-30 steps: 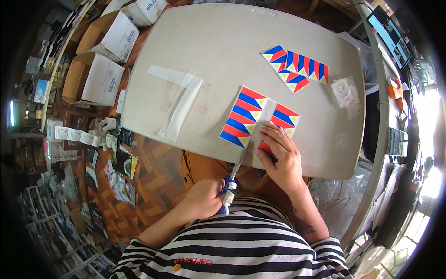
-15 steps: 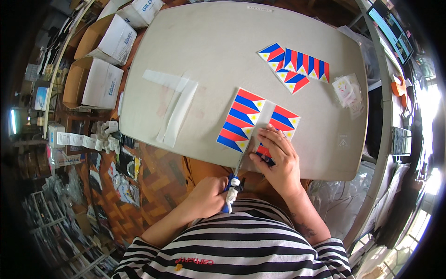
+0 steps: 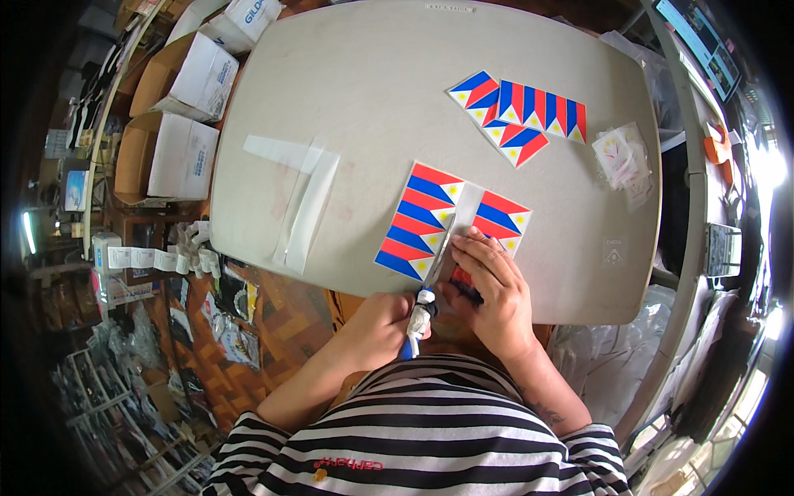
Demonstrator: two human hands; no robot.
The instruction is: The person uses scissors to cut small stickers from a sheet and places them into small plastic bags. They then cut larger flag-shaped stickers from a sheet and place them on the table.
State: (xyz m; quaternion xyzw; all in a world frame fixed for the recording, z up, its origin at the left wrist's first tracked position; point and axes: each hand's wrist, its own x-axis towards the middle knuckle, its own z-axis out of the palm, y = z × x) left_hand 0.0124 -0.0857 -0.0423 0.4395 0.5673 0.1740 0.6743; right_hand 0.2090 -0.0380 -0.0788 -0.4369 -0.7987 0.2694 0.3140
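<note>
A sheet of flag stickers (image 3: 418, 220) in red, blue, white and yellow lies near the table's front edge. A bare pale strip runs up between its left and right columns. My left hand (image 3: 379, 332) is closed round the scissors (image 3: 421, 321), whose blue handles are wrapped in white. Their silver blades point away from me, along the pale strip. My right hand (image 3: 498, 299) grips the lower right part of the sheet, fingers on top, beside the blades. The thumb is partly hidden, and so is the right column's lower end.
More flag sticker strips (image 3: 542, 113) lie on the grey table (image 3: 364, 74), beyond the sheet. Small clear packets (image 3: 622, 161) are at the right. White backing strips (image 3: 310, 202) lie at the left. Open cardboard boxes (image 3: 178, 157) stand left of the table.
The scissors have moved forward along the pale strip, with their tips farther up the sheet. My left hand has come up nearer the table edge. My right hand still holds the sheet.
</note>
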